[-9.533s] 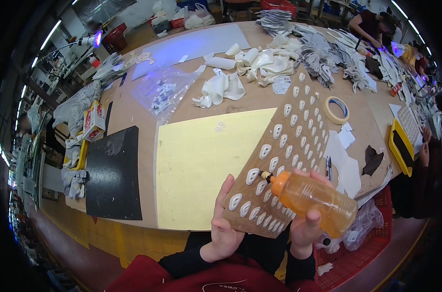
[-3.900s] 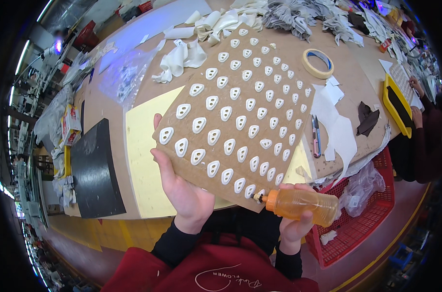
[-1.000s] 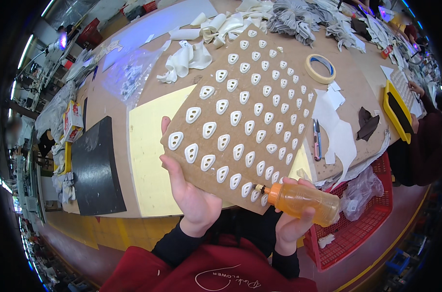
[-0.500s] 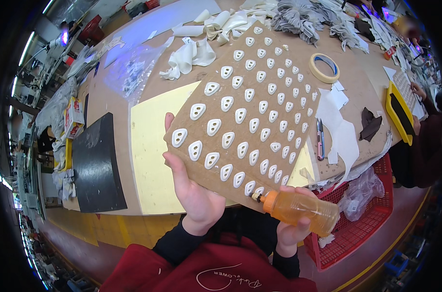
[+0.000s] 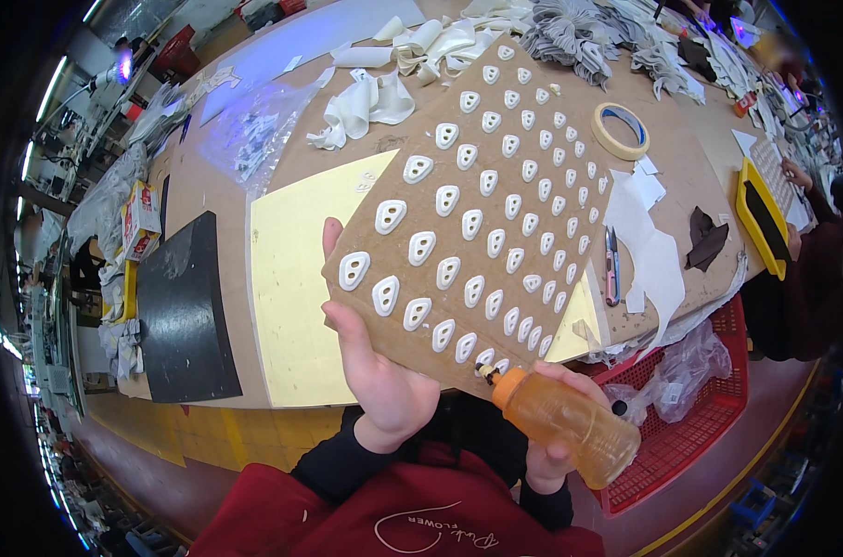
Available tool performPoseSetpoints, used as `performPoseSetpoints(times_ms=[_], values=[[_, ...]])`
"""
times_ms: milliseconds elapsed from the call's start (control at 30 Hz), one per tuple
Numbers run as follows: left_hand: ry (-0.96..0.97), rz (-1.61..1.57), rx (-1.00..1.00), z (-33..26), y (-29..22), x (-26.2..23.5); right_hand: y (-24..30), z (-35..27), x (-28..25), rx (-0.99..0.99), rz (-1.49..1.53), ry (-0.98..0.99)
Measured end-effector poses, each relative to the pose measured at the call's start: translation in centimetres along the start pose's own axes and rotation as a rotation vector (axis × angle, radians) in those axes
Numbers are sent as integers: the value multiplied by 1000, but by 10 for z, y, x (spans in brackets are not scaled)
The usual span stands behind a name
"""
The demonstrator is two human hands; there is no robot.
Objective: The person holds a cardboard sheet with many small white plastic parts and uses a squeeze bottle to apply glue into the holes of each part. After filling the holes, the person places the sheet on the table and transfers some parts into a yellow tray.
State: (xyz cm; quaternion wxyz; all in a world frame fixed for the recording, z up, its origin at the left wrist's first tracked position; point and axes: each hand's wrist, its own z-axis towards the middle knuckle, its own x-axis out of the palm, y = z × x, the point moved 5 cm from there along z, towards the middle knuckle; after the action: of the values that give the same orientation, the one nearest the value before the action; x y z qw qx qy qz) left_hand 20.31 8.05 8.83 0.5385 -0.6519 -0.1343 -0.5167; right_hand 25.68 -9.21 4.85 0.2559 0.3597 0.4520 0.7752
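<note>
My left hand (image 5: 381, 385) grips the near left corner of a brown cardboard sheet (image 5: 398, 323), thumb in front and fingers behind. The sheet is tilted up over the table and bears rows of small white rounded pieces (image 5: 421, 248), each with two holes. In my right hand (image 5: 556, 450) is a clear squeeze bottle (image 5: 570, 422) with an orange cap and amber liquid inside. Its dark tip (image 5: 485, 371) is at the sheet's lower edge, by the white pieces there; whether it touches one I cannot tell.
On the table lie a yellow sheet (image 5: 296, 306), a black mat (image 5: 189, 316), a tape roll (image 5: 620, 131), a pink-handled cutter (image 5: 611, 269) and white scraps (image 5: 366, 107). A red basket (image 5: 709, 422) stands below the right edge. At the far right a person works beside a yellow tray (image 5: 761, 218).
The cardboard sheet and my left hand have shifted slightly right and down. The bottle has swung so that its base hangs lower, its tip staying near the sheet's lower edge.
</note>
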Motion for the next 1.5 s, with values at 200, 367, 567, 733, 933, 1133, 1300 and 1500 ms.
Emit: performPoseSetpoints(times_ms=[200,367,567,733,933,1133,1300,1500], values=[[-48,119,-8,-1,-3,2,0,7,-1,37,-112,-50],[-21,62,-9,-1,-1,0,-2,10,-1,101,-147,-164],[25,1,-5,-2,-2,1,-6,11,-2,62,-114,-228],[-9,9,-8,-1,-2,-1,-8,7,-6,65,-122,-224],[-52,52,9,-1,-2,-7,-5,7,-3,31,-257,-252],[-32,13,2,0,-2,-3,-3,-3,-4,114,-55,-192],[-26,5,3,0,-2,-2,-2,-6,-1,88,-6,-160],[-60,75,-4,-1,-2,-4,0,-6,1,70,-5,-142]])
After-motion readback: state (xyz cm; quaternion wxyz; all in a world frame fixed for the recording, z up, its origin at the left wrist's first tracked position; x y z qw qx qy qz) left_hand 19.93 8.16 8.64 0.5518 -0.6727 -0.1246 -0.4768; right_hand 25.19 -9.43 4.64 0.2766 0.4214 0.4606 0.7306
